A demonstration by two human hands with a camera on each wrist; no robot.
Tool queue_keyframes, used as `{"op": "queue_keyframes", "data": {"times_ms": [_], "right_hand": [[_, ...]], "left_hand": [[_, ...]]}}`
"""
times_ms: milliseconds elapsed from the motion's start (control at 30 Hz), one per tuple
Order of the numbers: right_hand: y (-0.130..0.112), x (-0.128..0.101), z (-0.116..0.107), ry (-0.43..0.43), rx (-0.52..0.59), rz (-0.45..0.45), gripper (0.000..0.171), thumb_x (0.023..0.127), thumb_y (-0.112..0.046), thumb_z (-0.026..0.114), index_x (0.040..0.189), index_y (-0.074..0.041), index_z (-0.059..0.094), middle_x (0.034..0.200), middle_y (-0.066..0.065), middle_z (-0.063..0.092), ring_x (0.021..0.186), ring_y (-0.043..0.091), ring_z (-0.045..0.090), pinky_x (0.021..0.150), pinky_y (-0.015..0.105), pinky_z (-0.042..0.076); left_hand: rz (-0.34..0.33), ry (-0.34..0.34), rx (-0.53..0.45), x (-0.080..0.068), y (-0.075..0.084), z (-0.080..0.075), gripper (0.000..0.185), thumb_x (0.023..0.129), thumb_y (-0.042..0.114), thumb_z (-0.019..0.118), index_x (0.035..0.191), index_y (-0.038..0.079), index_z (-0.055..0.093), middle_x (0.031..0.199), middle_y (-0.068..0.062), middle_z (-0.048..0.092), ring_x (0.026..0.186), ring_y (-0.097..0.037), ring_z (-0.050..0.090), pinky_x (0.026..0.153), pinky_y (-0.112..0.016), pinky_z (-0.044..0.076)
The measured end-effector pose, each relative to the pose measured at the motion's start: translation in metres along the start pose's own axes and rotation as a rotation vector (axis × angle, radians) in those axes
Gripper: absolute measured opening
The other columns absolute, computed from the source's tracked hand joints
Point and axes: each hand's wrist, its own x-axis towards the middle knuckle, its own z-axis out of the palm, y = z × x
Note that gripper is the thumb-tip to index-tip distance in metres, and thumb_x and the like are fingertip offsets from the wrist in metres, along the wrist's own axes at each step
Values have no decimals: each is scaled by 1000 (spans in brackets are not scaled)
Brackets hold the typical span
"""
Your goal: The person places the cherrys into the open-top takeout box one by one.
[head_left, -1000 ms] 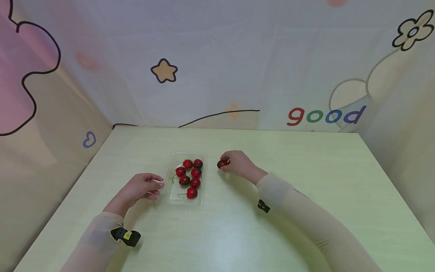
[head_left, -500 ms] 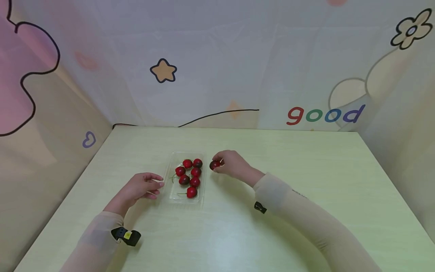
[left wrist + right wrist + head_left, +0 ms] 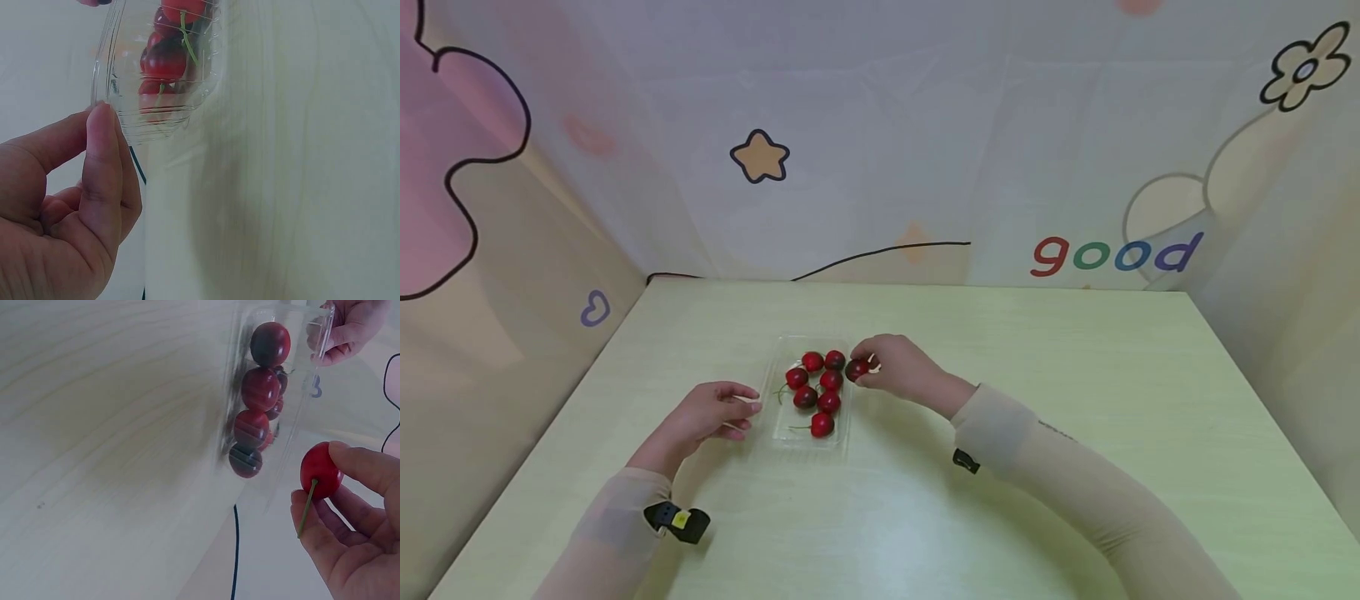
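a red cherry (image 3: pixel 856 370) sits pinched between thumb and fingers of the right hand (image 3: pixel 895 368), just over the clear tray's (image 3: pixel 782 429) 2 o'clock rim. at 9 o'clock, the left hand's (image 3: pixel 711 412) straightened fingertips touch the tray wall on the table (image 3: pixel 1075 400).

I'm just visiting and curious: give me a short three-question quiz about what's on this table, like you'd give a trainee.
1. True or false: the right hand pinches a cherry.
2. How many cherries lie in the clear tray?
3. The left hand touches: A) the tray's edge, B) a cherry, C) the wall.

Key:
1. True; the held cherry shows a stem in the right wrist view.
2. Seven.
3. A; its fingertips meet the tray's left rim.
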Motion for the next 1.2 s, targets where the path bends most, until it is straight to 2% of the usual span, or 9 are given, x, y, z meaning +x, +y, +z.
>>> {"op": "queue_keyframes", "data": {"times_ms": [367,500,733,967,1200], "right_hand": [[-20,8,12,-61,5,-100,36,94,-10,73,129,-3,68,125,10,71,112,25,65,99,35,57],[-27,11,22,-100,-21,-143,33,93,-11,75,125,-5,70,120,9,72,106,22,63,95,31,55],[-39,21,36,-156,-66,-160,35,93,-14,75,128,-8,70,122,6,73,104,18,65,87,23,57],[-46,29,50,-193,-134,-157,34,95,-16,73,128,-12,69,128,3,72,114,16,65,100,27,55],[-48,37,63,-228,-177,-148,36,94,-20,75,129,-14,69,128,-1,72,114,13,65,102,24,54]], "left_hand": [[2,-2,-5,0,0,-1,44,102,18,64,135,-8,53,93,-3,67,77,-12,61,67,-23,61],[0,-4,-9,2,-1,-1,44,101,18,64,135,-8,53,93,-3,67,77,-12,61,67,-22,61],[10,-6,-10,1,-2,-1,44,101,18,64,135,-9,53,94,-3,68,78,-12,62,67,-23,61],[12,-4,2,1,-1,0,43,101,18,64,134,-8,55,97,-5,69,80,-14,63,69,-23,61],[4,7,14,0,-1,0,43,101,20,64,134,-7,55,101,-8,70,81,-14,63,70,-23,61]]}}
